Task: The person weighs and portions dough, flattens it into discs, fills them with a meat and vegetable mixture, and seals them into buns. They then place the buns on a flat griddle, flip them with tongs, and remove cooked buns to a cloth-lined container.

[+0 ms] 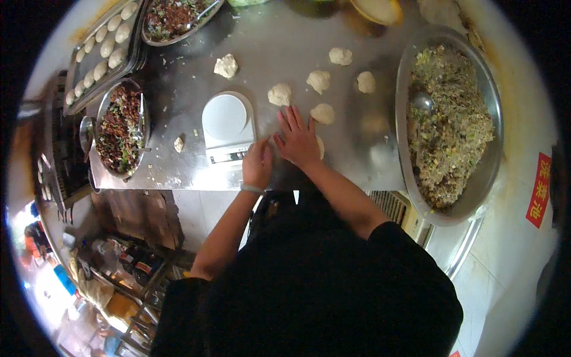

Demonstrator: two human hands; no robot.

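Observation:
My right hand is palm down over the steel table, fingers spread. Its fingertips lie just below a flattened dough piece, and another dough piece sits beside them. A further dough piece is partly hidden behind this hand. Close to the front corner of a white digital kitchen scale is my left hand, with bent fingers and a band at the wrist. Whether it holds anything is hidden. The scale's round pan bears nothing. More dough pieces lie farther back, one behind the scale.
A large steel basin of chopped filling with a ladle stands at right. Bowls of reddish filling are at left, near stacked trays of shaped dough. A small dough scrap lies left of the scale. The table's front edge is before me.

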